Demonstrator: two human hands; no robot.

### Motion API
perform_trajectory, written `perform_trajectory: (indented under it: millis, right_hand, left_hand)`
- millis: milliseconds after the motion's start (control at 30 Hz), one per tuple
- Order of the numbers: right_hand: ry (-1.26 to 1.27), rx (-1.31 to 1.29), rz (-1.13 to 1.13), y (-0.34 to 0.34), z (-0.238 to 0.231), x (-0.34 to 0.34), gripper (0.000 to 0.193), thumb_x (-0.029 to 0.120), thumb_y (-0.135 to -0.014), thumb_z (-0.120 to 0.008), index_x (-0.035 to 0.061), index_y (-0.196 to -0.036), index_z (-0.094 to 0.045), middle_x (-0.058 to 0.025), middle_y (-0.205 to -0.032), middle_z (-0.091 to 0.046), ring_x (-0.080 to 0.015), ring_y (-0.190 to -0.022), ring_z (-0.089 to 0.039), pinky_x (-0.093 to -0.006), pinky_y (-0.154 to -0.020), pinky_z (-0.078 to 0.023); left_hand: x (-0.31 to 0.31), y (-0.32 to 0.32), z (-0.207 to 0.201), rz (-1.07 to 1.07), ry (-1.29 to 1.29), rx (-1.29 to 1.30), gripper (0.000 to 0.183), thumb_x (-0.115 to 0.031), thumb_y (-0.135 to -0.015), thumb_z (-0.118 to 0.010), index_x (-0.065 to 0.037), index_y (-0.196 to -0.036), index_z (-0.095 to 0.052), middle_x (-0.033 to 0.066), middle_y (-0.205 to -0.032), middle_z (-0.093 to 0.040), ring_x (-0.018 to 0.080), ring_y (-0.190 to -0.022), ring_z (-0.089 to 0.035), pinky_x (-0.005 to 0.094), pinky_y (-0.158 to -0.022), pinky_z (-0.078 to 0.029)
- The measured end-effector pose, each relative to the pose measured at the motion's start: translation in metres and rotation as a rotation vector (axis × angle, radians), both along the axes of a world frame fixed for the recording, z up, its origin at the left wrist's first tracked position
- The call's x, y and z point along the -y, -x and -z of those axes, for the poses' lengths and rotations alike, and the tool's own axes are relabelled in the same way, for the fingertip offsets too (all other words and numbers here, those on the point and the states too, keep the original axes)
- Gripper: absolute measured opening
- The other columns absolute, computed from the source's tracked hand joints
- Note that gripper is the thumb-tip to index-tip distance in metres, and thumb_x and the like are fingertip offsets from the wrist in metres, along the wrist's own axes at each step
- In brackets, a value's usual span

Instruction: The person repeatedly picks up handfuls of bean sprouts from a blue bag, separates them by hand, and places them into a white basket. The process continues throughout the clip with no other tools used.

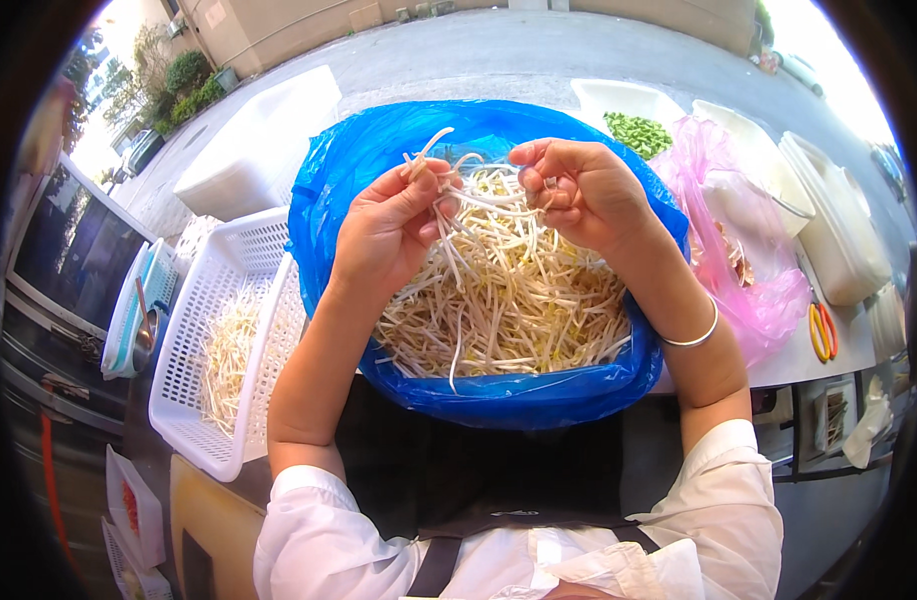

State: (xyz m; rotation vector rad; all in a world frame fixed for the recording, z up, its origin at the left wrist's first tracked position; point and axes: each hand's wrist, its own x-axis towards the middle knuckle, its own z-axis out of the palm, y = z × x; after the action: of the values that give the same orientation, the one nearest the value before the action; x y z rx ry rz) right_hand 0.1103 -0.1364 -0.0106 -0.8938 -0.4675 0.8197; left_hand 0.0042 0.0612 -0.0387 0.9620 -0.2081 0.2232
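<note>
Bean sprouts (509, 310): a big loose tangle, white stems with some yellowish bits, filling the blue plastic bag (514, 405) at the counter's (859, 338) near edge.
Handling: I'd say each one is super light, crisp and bendy only up to a point, so probably easy to snap. Likely damp and a bit slippery too.
Where to grab: mid-stem, gentle fingertip pinch imo. Squeeze hard and they'd probably bruise.
Left grip (394, 215): thumb and fingers pinching a few sprouts, ends poking out above and below.
Right grip (594, 195): fingers curled in, close to the far ends of those strands. Can't tell if it's actually pinching one.
Sprouts vs grip: the held few bridge the gap between both grips; the main pile sits right below, inside the bag.
White perforated basket (184, 385): left of the bag, with a smaller heap of sprouts in it.
Counter's right side: pink plastic bag (774, 315), then scissors (817, 332) with yellow-orange handles near the front edge.
</note>
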Motion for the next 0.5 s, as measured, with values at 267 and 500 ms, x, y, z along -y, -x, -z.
perform_trajectory:
  millis: [267,500]
  right_hand:
    - [0.202,0.468,0.117,0.016,0.004,-0.002,0.021,0.018,-0.077,-0.071,-0.002,-0.082,-0.071,-0.0003,-0.056,-0.051,-0.006,-0.044,-0.04,-0.0215,-0.042,-0.031]
    - [0.265,0.429,0.04,0.012,0.005,-0.001,0.014,0.013,-0.078,-0.058,0.0011,-0.071,-0.062,0.0,-0.058,-0.049,-0.0038,-0.044,-0.037,-0.0183,-0.04,-0.027]
  left_hand:
    - [0.007,0.005,0.001,-0.003,-0.15,-0.045,0.019,-0.01,-0.093,-0.055,0.004,-0.104,-0.061,0.0148,-0.093,-0.063,0.0149,-0.073,-0.057,0.0178,-0.052,-0.041]
    - [0.012,0.009,-0.002,-0.022,-0.202,-0.099,0.016,-0.009,-0.089,-0.061,0.004,-0.1,-0.064,0.0076,-0.084,-0.062,0.013,-0.07,-0.057,0.0186,-0.053,-0.042]
